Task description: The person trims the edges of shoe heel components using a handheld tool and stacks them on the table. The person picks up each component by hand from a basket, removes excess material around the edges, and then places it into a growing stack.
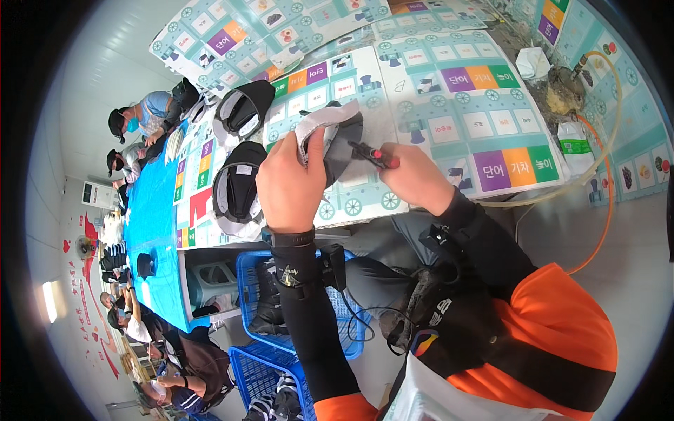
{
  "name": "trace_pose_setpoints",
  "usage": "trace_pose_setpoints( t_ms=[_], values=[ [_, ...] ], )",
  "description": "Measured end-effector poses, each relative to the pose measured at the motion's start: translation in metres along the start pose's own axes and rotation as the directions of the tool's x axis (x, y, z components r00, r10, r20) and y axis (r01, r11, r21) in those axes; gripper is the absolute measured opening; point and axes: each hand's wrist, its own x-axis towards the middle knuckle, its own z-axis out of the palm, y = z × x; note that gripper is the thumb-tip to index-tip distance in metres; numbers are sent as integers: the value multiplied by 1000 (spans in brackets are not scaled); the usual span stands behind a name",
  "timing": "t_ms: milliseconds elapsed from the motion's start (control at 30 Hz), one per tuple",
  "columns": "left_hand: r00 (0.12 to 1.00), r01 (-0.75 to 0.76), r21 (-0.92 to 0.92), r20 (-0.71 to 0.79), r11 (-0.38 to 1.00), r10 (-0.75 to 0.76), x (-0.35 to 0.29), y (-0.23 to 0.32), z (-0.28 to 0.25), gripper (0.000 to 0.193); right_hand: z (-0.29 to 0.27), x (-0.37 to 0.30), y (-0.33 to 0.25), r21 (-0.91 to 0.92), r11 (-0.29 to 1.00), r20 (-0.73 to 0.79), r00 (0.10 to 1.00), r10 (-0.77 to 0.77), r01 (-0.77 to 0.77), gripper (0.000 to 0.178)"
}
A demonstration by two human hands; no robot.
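My left hand (291,179) is closed around the edge of a grey-and-white cap (344,151), its thumb pressed on the pale band. The cap is tilted above the patterned table (365,205). From the right, my right hand (415,175) grips a small black hand tool with red parts (375,156). The tool's dark tip points at the cap's right side; whether it touches cannot be told. Nearest to my left hand lies a black-and-white cap (235,186), turned up to show its lining. Behind it sits a similar cap (246,109).
Blue plastic baskets (246,288) with dark and striped items stand below the table edge. A yellowish hose (618,84) and an orange hose (605,228) curve down at the right, near a green-and-white packet (576,149). Other people work along a blue-covered table (156,221) at left.
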Motion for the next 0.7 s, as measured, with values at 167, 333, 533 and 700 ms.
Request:
trace_pose_setpoints(
  t_ms=[167,333,533,700],
  values=[
    [1000,-4,-38,-11,999,3,-1,1,-2,41,-5,-4,-3,53,998,69,996,-49,46,18],
    [1000,10,-18,-4,1000,-11,-3,-6,-1,42,-2,-7,-2,16,999,124,992,-40,39,19],
    [1000,16,-7,15,1000,-16,3,-1,-2,42,3,-12,3,-5,999,62,997,-35,36,19],
    [1000,26,13,10,1000,-26,2,-1,2,41,-1,-17,-12,25,998,95,994,-63,61,21]
  ],
)
